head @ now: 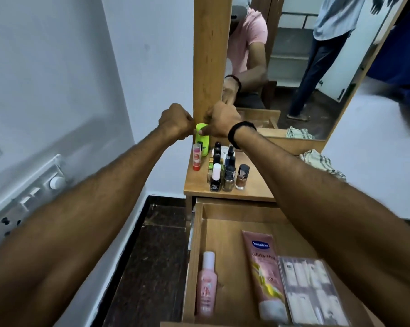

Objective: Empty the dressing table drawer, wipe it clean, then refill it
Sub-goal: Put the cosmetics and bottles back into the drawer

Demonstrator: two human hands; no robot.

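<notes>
right hand [220, 121]: gripping top of green bottle [202, 140] at back-left of bench [253, 187] | left hand [175, 121]: clenched just beside bottle top, cannot tell if holding anything | drawer [197, 256]: pulled open, holds pink bottle [206, 286], tube [266, 274], clear packet [312, 293] | bench: nail polish bottles [227, 175] near green bottle, cloth [321, 164] at right

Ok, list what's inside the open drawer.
Inside the drawer: a pink bottle, a pink Vaseline tube and a clear packet. The right forearm covers the drawer's right side, so anything there is hidden.
</notes>
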